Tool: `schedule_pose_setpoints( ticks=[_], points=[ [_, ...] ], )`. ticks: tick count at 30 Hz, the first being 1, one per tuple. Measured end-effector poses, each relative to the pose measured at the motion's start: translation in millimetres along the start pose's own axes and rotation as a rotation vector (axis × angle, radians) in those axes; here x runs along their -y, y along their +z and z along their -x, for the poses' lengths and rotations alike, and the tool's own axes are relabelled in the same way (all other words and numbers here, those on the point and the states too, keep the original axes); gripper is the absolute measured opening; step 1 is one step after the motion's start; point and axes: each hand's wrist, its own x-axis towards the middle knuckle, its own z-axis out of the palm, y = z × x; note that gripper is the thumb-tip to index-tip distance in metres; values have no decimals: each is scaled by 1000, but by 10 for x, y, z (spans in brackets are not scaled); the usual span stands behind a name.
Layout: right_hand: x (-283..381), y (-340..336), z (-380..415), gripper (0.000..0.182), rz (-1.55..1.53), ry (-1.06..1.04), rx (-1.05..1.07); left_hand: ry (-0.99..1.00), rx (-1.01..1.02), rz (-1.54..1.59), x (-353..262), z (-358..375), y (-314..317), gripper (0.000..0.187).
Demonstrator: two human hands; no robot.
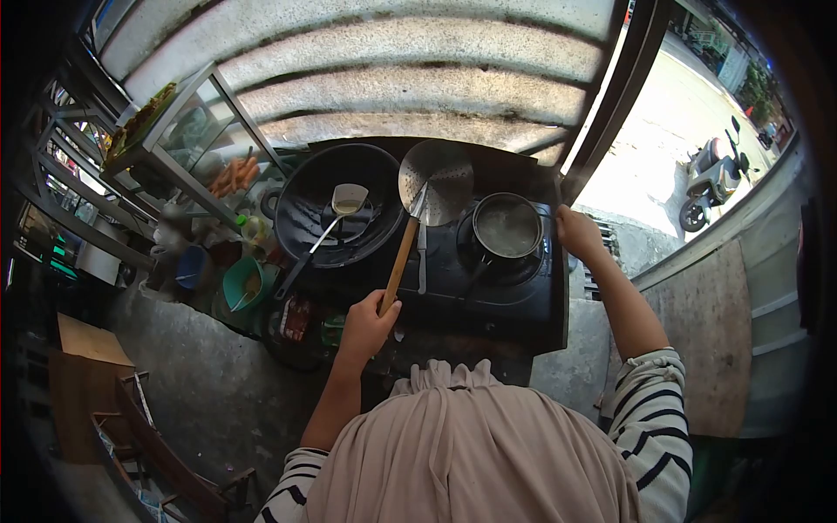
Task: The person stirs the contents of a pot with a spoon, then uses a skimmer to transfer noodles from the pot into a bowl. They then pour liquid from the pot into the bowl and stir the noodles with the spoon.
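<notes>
My left hand [368,326] is closed round the wooden handle of a large perforated skimmer [438,179], whose round head lies at the back of the black stove [488,309]. A knife [423,257] lies beside the handle. To the left, a black wok [301,205] holds a metal spatula [349,200] with a black handle. A small pot [507,226] with cloudy liquid stands on the right burner. My right hand [577,233] is at the stove's right edge, fingers curled; whether they grip the edge or something small is hidden.
A glass case [196,148] with orange food stands at the left. Below it are a teal bowl [242,283] with a spoon and a blue container [193,266]. A wooden stool is at the lower left. Outside, a scooter [717,179] is parked at the right.
</notes>
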Motion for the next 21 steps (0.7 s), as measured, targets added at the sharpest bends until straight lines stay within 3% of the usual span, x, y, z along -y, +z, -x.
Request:
schedule_pose_setpoints(
  ticks=[6, 8, 13, 21],
  points=[
    [87, 49, 42, 22, 78, -13, -128, -8, 22, 18, -7, 21, -10, 30],
    [74, 124, 25, 24, 143, 60, -86, -5, 20, 14, 22, 30, -16, 30],
    [125, 244, 103, 25, 94, 8, 37, -16, 18, 21, 16, 72, -38, 30],
    [-231, 382, 55, 28, -131, -14, 187, 21, -12, 13, 93, 89, -37, 30]
  ],
)
